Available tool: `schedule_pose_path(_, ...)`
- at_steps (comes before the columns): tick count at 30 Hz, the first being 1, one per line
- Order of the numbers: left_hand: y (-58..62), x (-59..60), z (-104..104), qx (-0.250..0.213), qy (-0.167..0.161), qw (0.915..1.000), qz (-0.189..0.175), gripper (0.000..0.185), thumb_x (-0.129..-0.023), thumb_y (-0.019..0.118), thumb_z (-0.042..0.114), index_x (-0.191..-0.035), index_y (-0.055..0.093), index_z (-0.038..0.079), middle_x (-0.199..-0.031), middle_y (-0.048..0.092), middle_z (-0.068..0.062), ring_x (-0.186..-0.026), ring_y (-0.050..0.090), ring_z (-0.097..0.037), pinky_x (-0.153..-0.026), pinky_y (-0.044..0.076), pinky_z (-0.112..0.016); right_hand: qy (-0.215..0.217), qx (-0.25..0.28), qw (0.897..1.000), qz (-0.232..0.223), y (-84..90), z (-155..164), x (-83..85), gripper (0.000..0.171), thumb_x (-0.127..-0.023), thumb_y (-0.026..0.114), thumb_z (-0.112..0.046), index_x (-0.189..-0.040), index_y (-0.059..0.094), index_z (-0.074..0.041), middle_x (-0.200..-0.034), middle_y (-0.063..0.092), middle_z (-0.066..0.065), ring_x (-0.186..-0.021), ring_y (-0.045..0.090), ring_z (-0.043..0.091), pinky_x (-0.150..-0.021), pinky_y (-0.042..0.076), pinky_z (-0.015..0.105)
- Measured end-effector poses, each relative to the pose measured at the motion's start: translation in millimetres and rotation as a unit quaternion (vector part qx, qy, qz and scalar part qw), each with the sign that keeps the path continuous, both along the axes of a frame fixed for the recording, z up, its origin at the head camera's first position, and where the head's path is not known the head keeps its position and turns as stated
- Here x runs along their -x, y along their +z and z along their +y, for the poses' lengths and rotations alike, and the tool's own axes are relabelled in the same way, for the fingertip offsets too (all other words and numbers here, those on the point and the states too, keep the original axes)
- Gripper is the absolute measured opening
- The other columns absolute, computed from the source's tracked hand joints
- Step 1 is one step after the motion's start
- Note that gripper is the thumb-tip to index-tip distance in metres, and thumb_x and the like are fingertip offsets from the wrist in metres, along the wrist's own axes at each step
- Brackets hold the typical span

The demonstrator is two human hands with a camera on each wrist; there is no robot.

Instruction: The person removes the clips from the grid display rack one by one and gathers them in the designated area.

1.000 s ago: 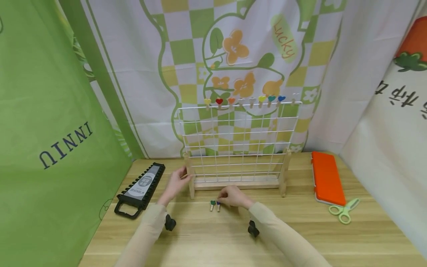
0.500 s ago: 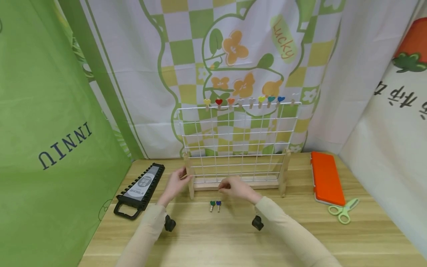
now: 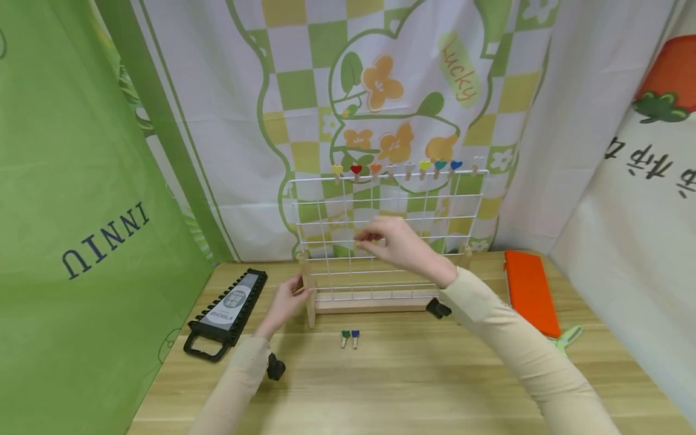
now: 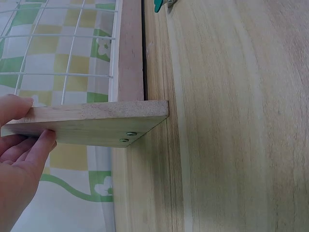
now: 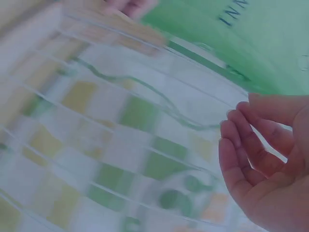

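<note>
the right hand (image 3: pixel 399 241) has risen from the table to the white wire grid rack (image 3: pixel 435 205), fingers curled, holding nothing visible. the left hand (image 3: pixel 285 300) still grips the rack's smooth wooden foot (image 4: pixel 91 123). two small heart-topped wooden clips (image 3: pixel 350 337) lie below.

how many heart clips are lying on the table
2. A green heart clip and a blue heart clip lie side by side on the wooden table, just in front of the wire rack; others may be hidden.

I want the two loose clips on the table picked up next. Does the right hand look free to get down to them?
Probably yes. The right hand is raised in front of the wire grid, fingers curled; whether it pinches anything is unclear. The two clips lie on bare table before the rack, with nothing over them.
</note>
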State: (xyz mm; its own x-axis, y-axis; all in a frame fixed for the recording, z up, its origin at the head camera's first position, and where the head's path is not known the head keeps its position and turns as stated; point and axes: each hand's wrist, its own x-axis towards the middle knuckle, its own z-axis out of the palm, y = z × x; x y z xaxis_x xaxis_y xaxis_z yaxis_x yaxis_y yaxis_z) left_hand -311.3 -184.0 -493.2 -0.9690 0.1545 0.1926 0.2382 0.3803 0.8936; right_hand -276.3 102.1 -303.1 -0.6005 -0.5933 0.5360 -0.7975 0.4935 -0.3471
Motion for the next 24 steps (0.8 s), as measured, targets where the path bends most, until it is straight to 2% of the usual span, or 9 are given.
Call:
schedule_pose_path(4,-1.1,-1.6,-1,0.001,-0.002,1.0,0.009,0.048,-0.093,0.064,-0.001,-0.136,0.049,-0.015,-0.136,0.054,-0.034,-0.128,0.055,-0.045,-0.106,0.051,-0.05,0.009,0.021,0.998,0.064,41.0,-1,2.2,0.01,-0.09,0.07,-0.004,-0.098,0.073,-0.001,-0.095,0.073,0.011,-0.083,0.067,0.02,-0.075,0.063,0.035)
schedule_pose_path(6,2.2,-4.7,1,-0.001,-0.005,0.9999,0.009,0.047,-0.093,0.063,-0.002,-0.136,0.048,-0.016,-0.136,0.054,-0.036,-0.128,0.054,-0.047,-0.107,0.05,-0.052,0.015,0.036,0.995,0.091,58.2,-2,3.5,0.009,-0.09,0.071,-0.004,-0.097,0.073,0.0,-0.095,0.073,0.012,-0.084,0.067,0.021,-0.076,0.062,0.035)
schedule_pose_path(11,4.4,-5.5,3,-0.006,-0.011,0.9998,0.014,0.048,-0.093,0.062,-0.004,-0.136,0.047,-0.017,-0.135,0.053,-0.037,-0.128,0.054,-0.048,-0.106,0.05,-0.052,0.016,0.063,0.989,0.134,88.6,-8,8.3,0.009,-0.089,0.071,-0.004,-0.096,0.073,0.002,-0.094,0.072,0.013,-0.085,0.068,0.023,-0.076,0.062,0.035)
schedule_pose_path(12,1.3,-3.1,2,-0.006,-0.008,0.9998,0.016,0.048,-0.093,0.063,-0.003,-0.137,0.047,-0.017,-0.135,0.053,-0.036,-0.128,0.054,-0.047,-0.106,0.051,-0.051,0.013,0.064,0.988,0.139,92.8,-10,9.9,0.009,-0.089,0.071,-0.004,-0.097,0.073,0.001,-0.094,0.072,0.014,-0.085,0.068,0.023,-0.074,0.061,0.034)
schedule_pose_path(15,2.3,-2.4,3,-0.011,-0.005,0.9998,0.016,0.047,-0.092,0.064,-0.003,-0.136,0.049,-0.015,-0.134,0.055,-0.035,-0.127,0.055,-0.046,-0.106,0.051,-0.05,-0.001,0.061,0.987,0.149,101.3,-13,16.5,0.01,-0.09,0.071,-0.006,-0.097,0.073,0.001,-0.093,0.07,0.013,-0.084,0.067,0.022,-0.071,0.058,0.032)
schedule_pose_path(18,-0.1,-1.4,2,-0.012,-0.008,0.9997,0.021,0.046,-0.093,0.064,-0.002,-0.135,0.05,-0.015,-0.133,0.056,-0.035,-0.126,0.056,-0.047,-0.105,0.052,-0.051,-0.011,0.055,0.987,0.149,104.4,-16,26.3,0.011,-0.09,0.071,-0.007,-0.098,0.073,0.001,-0.093,0.07,0.014,-0.085,0.067,0.023,-0.074,0.058,0.031)
schedule_pose_path(24,-1.6,-1.8,0,-0.008,-0.004,0.9998,0.019,0.049,-0.094,0.064,-0.001,-0.138,0.048,-0.014,-0.134,0.056,-0.034,-0.127,0.056,-0.046,-0.104,0.053,-0.049,-0.026,0.039,0.992,0.118,104.1,-24,44.1,0.014,-0.092,0.07,-0.008,-0.101,0.073,0.003,-0.098,0.071,0.016,-0.09,0.067,0.026,-0.082,0.061,0.033)
